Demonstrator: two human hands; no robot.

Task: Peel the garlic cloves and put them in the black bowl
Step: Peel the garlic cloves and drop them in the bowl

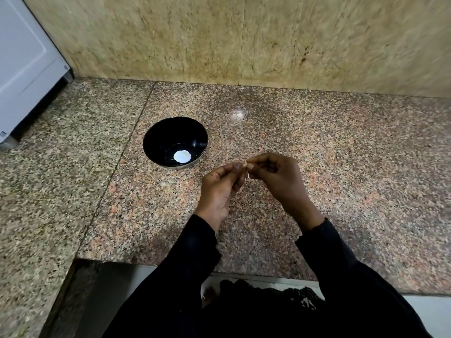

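Note:
A black bowl (175,142) stands on the speckled granite counter (317,147), with a pale round patch at its bottom. Just right of and nearer than the bowl, my left hand (220,189) and my right hand (278,178) meet above the counter. Between their fingertips they pinch a small garlic clove (246,167), mostly hidden by the fingers; only a pale tip and a thin strip of skin show. No other cloves are visible.
A yellowish stone wall (244,37) rises behind the counter. A white appliance (26,64) stands at the far left. The counter's front edge (170,263) runs below my forearms, with a step down at the left.

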